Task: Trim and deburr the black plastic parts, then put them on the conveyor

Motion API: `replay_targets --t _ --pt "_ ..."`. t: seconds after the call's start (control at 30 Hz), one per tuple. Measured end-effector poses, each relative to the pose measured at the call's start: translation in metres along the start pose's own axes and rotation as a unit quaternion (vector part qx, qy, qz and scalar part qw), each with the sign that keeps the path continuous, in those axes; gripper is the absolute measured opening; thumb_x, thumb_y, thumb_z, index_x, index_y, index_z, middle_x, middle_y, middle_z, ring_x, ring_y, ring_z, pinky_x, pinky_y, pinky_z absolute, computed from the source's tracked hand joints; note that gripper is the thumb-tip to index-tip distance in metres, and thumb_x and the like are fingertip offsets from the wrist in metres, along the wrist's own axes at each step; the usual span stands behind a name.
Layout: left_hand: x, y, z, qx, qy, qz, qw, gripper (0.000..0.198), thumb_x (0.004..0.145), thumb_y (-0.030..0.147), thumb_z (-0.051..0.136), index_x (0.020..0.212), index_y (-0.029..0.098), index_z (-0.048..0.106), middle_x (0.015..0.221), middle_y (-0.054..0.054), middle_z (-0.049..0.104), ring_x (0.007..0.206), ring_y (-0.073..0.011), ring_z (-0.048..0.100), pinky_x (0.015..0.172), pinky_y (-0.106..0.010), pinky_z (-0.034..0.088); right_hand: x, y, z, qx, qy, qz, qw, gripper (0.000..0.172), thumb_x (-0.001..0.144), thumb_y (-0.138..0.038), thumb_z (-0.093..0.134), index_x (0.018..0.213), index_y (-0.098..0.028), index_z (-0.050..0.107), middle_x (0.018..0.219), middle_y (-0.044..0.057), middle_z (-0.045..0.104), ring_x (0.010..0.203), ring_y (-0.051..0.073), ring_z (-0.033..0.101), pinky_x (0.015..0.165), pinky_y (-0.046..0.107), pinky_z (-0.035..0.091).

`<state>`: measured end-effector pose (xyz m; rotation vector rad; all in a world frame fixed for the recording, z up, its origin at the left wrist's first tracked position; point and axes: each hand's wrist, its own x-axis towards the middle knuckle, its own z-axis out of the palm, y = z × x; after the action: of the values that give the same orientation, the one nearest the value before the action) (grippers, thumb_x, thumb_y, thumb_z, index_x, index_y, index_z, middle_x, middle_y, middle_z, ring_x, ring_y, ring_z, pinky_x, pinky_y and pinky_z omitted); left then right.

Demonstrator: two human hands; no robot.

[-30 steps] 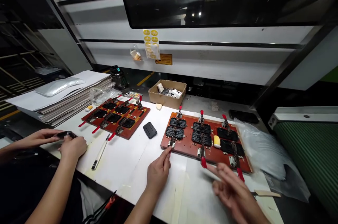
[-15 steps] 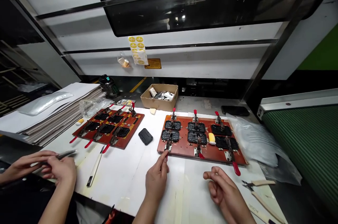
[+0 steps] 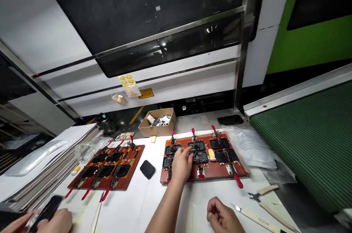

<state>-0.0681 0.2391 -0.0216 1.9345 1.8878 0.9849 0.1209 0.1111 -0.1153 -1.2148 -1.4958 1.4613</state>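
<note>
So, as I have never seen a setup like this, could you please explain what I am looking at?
No machine is doing the handling: a person works with two bare hands, seen from a camera worn on the head, looking forward and down. On the white table lie a left board and a right board, both reddish, fitted with black parts and red-handled clamps. A loose black piece lies between the boards; cutters and a knife lie at the near right.

The left hand is over the right board; whether it grips anything is hidden. The right hand is curled above the table's near edge, nothing visible in it. At the lower left, a co-worker's hands hold a black object.
</note>
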Motion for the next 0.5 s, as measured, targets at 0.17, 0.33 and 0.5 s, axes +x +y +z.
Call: replay_targets --t 0.17,0.33,0.5 --pt "0.04 0.004 0.017 0.024 -0.04 0.047 0.998 0.007 0.094 0.023 0.073 0.094 0.015 0.075 0.111 -0.007 0.072 0.109 -0.0232 0.067 0.104 -0.046 0.055 0.008 -0.006 -0.001 0.064 0.003 -0.005 0.998 0.02 0.08 -0.036 0.069 0.086 -0.024 0.054 0.07 -0.005 0.052 0.064 0.014 0.043 0.063 0.027 0.034" --pt "0.038 -0.006 -0.034 0.005 0.03 0.012 0.999 0.021 0.101 0.035 0.057 0.099 0.02 0.072 0.124 -0.011 0.075 0.121 -0.0278 0.067 0.116 -0.051 0.051 0.008 -0.009 -0.001 0.116 0.017 -0.007 0.993 0.02 0.082 -0.039 0.068 0.086 -0.025 0.054 0.069 -0.005 0.054 0.062 0.014 0.044 0.061 0.028 0.033" --pt "-0.019 -0.014 -0.1 -0.017 0.151 -0.121 0.981 0.055 0.1 0.062 0.047 0.133 0.02 0.061 0.13 -0.017 0.073 0.124 -0.0357 0.072 0.11 -0.058 0.059 0.001 -0.017 0.0 0.164 0.019 -0.001 0.986 0.029 0.092 -0.052 0.068 0.096 -0.025 0.057 0.077 -0.003 0.061 0.06 0.014 0.048 0.06 0.028 0.037"
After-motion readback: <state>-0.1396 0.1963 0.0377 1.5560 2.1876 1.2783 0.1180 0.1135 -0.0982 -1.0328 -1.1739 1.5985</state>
